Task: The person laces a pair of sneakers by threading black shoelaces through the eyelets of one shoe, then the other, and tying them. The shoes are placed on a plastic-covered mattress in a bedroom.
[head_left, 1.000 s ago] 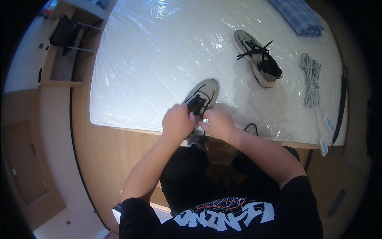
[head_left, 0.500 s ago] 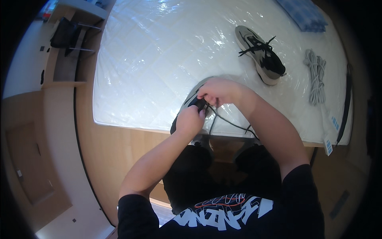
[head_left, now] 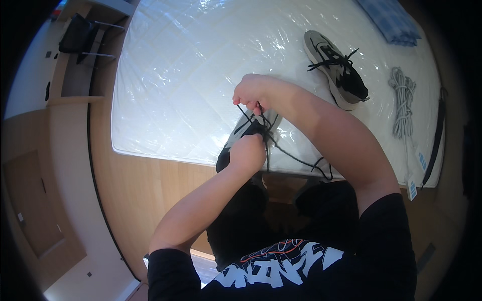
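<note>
Now that my right hand (head_left: 253, 93) has risen from beside the left to above the shoe (head_left: 246, 135), its fingers pinching the black lace (head_left: 281, 150) taut, the lacing looks well under way. My left hand (head_left: 247, 153), fingers curled tight, has stayed pressing the shoe at the mattress (head_left: 191, 75) edge. Beyond my fingers lie the second shoe (head_left: 336, 67) and a rope (head_left: 401, 100).

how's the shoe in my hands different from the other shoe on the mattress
The near shoe sits at the mattress edge under the left hand, its lace loose and pulled by the right hand. The far shoe lies untouched, fully on the mattress, laces in place. Both are grey and black.
</note>
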`<action>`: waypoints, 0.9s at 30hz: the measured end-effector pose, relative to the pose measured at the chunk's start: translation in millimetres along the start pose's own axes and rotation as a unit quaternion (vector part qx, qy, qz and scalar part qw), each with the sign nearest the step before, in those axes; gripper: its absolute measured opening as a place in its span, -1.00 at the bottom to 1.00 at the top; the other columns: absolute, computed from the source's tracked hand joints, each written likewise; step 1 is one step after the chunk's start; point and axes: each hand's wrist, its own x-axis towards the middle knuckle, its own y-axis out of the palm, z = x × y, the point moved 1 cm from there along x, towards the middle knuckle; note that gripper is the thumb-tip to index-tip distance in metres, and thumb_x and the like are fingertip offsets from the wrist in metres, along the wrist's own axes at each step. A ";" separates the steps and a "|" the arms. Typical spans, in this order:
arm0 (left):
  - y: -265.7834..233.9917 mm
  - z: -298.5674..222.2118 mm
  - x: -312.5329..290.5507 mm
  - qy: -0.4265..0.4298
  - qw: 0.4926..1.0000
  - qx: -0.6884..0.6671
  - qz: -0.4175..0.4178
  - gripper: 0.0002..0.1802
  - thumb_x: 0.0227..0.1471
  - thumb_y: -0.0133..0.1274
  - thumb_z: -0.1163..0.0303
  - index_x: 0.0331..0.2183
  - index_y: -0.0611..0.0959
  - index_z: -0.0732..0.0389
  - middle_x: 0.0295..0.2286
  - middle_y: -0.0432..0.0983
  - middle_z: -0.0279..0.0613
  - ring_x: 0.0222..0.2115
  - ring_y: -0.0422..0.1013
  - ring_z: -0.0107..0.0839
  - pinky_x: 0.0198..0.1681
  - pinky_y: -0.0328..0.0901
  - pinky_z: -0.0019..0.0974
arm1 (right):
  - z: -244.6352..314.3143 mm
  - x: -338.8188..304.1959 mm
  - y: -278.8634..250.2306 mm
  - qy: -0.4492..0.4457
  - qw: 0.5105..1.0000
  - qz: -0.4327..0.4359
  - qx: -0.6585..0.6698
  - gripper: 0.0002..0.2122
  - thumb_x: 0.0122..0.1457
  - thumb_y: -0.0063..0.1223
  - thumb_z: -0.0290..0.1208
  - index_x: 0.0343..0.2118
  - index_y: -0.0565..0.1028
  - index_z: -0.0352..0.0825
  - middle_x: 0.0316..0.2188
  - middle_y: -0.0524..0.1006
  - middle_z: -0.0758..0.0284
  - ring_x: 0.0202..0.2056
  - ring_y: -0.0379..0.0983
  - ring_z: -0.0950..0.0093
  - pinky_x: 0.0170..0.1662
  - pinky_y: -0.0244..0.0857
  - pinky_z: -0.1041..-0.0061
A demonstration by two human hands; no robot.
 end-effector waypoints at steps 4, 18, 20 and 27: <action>7.6 2.7 2.3 0.024 0.999 -0.011 -0.019 -0.74 0.07 0.02 0.25 -0.47 0.59 0.26 -0.52 0.53 0.08 -0.39 0.48 0.08 -0.30 0.36 0.06 | -0.6 -12.0 1.5 -0.022 0.999 0.003 -0.024 -0.89 0.12 0.04 -0.47 -0.39 0.48 -0.42 -0.77 0.12 0.51 -0.74 -0.01 0.62 -0.64 -0.01 0.49; -17.2 21.0 -21.2 0.009 0.996 -0.047 -0.074 -0.72 0.02 -0.01 0.23 -0.49 0.65 0.23 -0.50 0.58 0.05 -0.39 0.51 0.02 -0.26 0.39 -0.02 | 43.9 -135.3 -200.1 -0.281 0.820 -0.384 -0.319 -0.81 0.19 0.08 -0.28 -0.32 0.46 -0.32 -0.63 0.35 0.43 -0.58 0.25 0.54 -0.48 0.19 0.48; -24.1 16.0 -21.2 0.013 0.996 -0.045 -0.080 -0.75 -0.01 0.01 0.25 -0.47 0.63 0.22 -0.50 0.57 0.03 -0.41 0.51 0.00 -0.29 0.40 -0.02 | 27.2 -121.5 -192.3 -0.263 0.612 -0.576 -0.475 -0.78 0.15 0.11 -0.28 -0.27 0.48 -0.32 -0.53 0.44 0.34 -0.46 0.35 0.45 -0.38 0.27 0.40; -36.0 33.3 -23.2 -0.003 0.989 -0.039 -0.140 -0.77 -0.16 0.19 0.32 -0.41 0.57 0.20 -0.50 0.52 -0.08 -0.38 0.48 -0.07 -0.30 0.37 -0.07 | -100.0 -81.4 -22.9 -0.212 0.881 -0.194 -0.377 -0.89 0.04 0.14 -0.38 -0.35 0.55 -0.21 -0.37 0.54 0.32 -0.23 0.47 0.26 -0.12 0.34 0.28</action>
